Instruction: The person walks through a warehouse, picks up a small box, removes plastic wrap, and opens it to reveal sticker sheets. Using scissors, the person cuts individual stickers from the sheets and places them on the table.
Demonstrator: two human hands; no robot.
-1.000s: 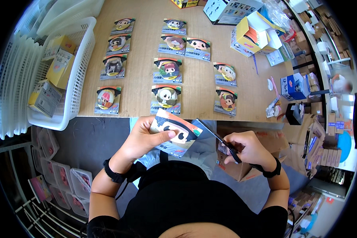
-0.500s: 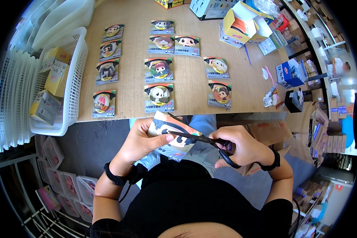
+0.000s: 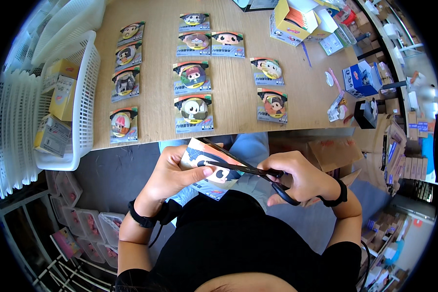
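Observation:
Over my lap, my left hand point(image 3: 173, 170) pinches a printed picture card point(image 3: 214, 190) with a cartoon face, thumb on its front. Black scissors point(image 3: 250, 169) are gripped by my right hand point(image 3: 297, 176), fingers in the handle loops. Their blades are parted: one lies across the card's front, the other runs along its upper edge and partly behind. On the wooden table point(image 3: 155, 92) beyond lie similar cards in columns, most bearing a round badge, such as the white-faced badge card point(image 3: 194, 113) nearest the card I hold.
A white plastic basket point(image 3: 85, 107) with small yellow boxes stands at the table's left, beside stacked white trays point(image 3: 17, 131). Open yellow boxes point(image 3: 289, 22), a blue box point(image 3: 360, 80) and a black box point(image 3: 366, 115) stand at right. A cardboard carton point(image 3: 333, 155) sits below the table edge.
The view has shifted, so the table and its cards appear higher and slightly left. The scissors look slightly wider apart; both hands keep their hold.

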